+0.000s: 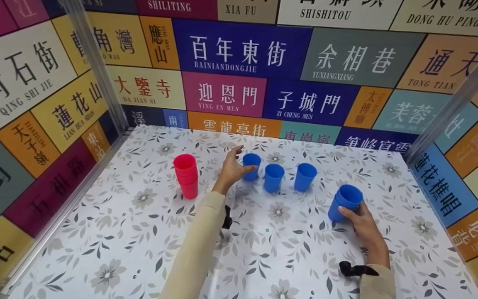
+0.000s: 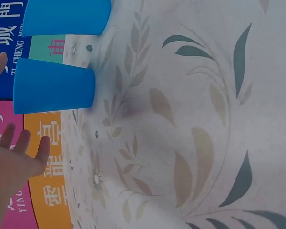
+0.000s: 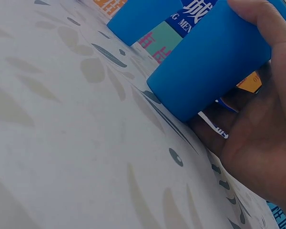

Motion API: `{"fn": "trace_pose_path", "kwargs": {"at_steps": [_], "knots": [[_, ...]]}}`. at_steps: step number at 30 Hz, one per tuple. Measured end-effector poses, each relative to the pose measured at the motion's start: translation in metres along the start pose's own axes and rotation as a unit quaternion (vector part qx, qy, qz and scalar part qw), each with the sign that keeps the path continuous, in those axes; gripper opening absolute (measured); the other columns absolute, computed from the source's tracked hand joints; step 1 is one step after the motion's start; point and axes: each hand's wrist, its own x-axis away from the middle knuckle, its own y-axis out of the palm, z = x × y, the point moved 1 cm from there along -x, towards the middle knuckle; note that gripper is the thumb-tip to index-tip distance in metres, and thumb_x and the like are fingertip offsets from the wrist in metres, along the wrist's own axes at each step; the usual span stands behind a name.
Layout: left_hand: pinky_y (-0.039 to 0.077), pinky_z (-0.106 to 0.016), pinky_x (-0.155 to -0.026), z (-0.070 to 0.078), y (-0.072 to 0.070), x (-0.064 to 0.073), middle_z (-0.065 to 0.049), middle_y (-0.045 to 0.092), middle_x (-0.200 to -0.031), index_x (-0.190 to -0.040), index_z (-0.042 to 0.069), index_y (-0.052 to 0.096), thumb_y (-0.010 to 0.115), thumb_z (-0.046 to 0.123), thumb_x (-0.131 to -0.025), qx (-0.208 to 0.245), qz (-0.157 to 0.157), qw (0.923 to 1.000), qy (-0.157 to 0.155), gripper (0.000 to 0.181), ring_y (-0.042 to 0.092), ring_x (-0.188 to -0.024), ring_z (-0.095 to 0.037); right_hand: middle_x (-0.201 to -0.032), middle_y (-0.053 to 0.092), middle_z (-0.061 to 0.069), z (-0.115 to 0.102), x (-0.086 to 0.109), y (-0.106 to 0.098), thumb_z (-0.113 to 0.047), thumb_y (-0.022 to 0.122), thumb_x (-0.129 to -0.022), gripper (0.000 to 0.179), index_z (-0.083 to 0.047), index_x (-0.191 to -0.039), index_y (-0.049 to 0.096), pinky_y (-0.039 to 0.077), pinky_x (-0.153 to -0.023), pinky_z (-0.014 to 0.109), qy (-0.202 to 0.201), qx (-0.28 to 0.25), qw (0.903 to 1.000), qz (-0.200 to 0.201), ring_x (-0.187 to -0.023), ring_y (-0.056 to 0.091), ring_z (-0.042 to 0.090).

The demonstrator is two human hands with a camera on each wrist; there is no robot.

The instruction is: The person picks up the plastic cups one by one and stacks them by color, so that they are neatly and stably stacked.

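Note:
My right hand [image 1: 365, 224] grips a stack of blue cups [image 1: 335, 209] at the right, thumb on the near side and fingers around the far side. The right wrist view shows the stack tilted, its base close to the tabletop. To the left, my left hand [image 1: 231, 170] is spread beside the leftmost single blue cup [image 1: 250, 175], its thumb overlapping that cup in the head view. In the left wrist view, a gap shows between the fingers [image 2: 23, 142] and the nearest cup [image 2: 55, 88]. Two more upright blue cups, a middle one [image 1: 273, 180] and another [image 1: 305, 178], stand between the hands.
A stack of red cups [image 1: 187, 178] stands left of my left hand. The white tabletop [image 1: 139, 249] has a leaf and flower print. Colourful panels with lettering [image 1: 239, 50] rise behind it and along both sides, with clear corner posts [image 1: 98, 62].

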Motion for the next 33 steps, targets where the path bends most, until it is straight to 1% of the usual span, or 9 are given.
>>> {"fn": "trace_pose_path", "kwargs": {"at_steps": [4, 7, 14, 17, 24, 29, 33], "knots": [[0.039, -0.048, -0.116, -0.006, 0.004, -0.001, -0.018, 0.042, -0.153, -0.153, 0.013, 0.037, 0.085, 0.017, -0.08, 0.002, -0.002, 0.9999, -0.011, 0.088, 0.042, -0.143, -0.035, -0.166, 0.015, 0.024, 0.0, 0.0, 0.0, -0.021, 0.063, -0.098, 0.089, -0.012, -0.162, 0.001, 0.007, -0.127, 0.056, 0.006, 0.0, 1.0, -0.001, -0.155, 0.011, 0.041], [0.039, -0.048, -0.116, -0.011, 0.007, -0.001, -0.018, 0.042, -0.154, -0.154, 0.013, 0.036, 0.084, 0.018, -0.081, 0.005, -0.005, 0.9999, -0.014, 0.088, 0.042, -0.143, -0.034, -0.166, 0.014, 0.024, 0.0, 0.0, -0.001, -0.022, 0.063, -0.098, 0.09, -0.012, -0.162, 0.0, 0.007, -0.127, 0.056, 0.011, 0.001, 0.9999, -0.001, -0.155, 0.011, 0.041], [0.037, -0.049, -0.119, -0.018, 0.012, -0.004, -0.015, 0.041, -0.156, -0.155, 0.014, 0.035, 0.085, 0.02, -0.08, 0.01, 0.002, 0.9988, -0.048, 0.091, 0.041, -0.144, -0.032, -0.164, 0.02, 0.024, 0.001, -0.002, 0.003, -0.018, 0.062, -0.099, 0.085, -0.01, -0.161, 0.005, 0.009, -0.127, 0.055, -0.001, -0.011, 0.9999, -0.003, -0.154, 0.016, 0.039], [0.037, -0.047, -0.118, -0.019, 0.014, -0.005, -0.016, 0.041, -0.155, -0.154, 0.013, 0.036, 0.086, 0.019, -0.079, 0.016, 0.004, 0.9986, -0.051, 0.09, 0.043, -0.143, -0.032, -0.164, 0.02, 0.024, 0.001, -0.002, 0.003, -0.017, 0.062, -0.099, 0.085, -0.01, -0.161, 0.005, 0.009, -0.127, 0.054, 0.005, -0.015, 0.9999, 0.0, -0.154, 0.016, 0.039], [0.044, -0.043, -0.113, -0.017, 0.018, -0.009, -0.017, 0.047, -0.148, -0.149, 0.009, 0.041, 0.083, 0.015, -0.081, 0.02, 0.015, 0.9983, -0.052, 0.08, 0.05, -0.135, -0.031, -0.165, 0.016, 0.025, 0.0, -0.001, 0.003, -0.021, 0.064, -0.098, 0.089, -0.01, -0.161, 0.002, 0.008, -0.127, 0.056, 0.011, 0.001, 0.9999, 0.0, -0.154, 0.013, 0.042], [0.046, -0.041, -0.111, -0.012, 0.019, -0.01, -0.018, 0.05, -0.146, -0.146, 0.007, 0.044, 0.083, 0.014, -0.082, 0.019, 0.01, 0.9987, -0.047, 0.075, 0.053, -0.133, -0.031, -0.165, 0.016, 0.024, 0.001, 0.0, 0.002, -0.022, 0.064, -0.098, 0.09, -0.011, -0.162, 0.001, 0.009, -0.127, 0.056, 0.009, 0.0, 1.0, 0.003, -0.154, 0.014, 0.041], [0.045, -0.042, -0.112, -0.003, 0.018, -0.011, -0.017, 0.048, -0.148, -0.146, 0.008, 0.044, 0.082, 0.016, -0.082, 0.012, 0.002, 0.9992, -0.039, 0.075, 0.051, -0.136, -0.031, -0.165, 0.018, 0.024, 0.002, 0.0, 0.0, -0.019, 0.063, -0.098, 0.088, -0.01, -0.161, 0.002, 0.009, -0.127, 0.056, -0.002, -0.003, 1.0, 0.003, -0.154, 0.015, 0.04]]}}
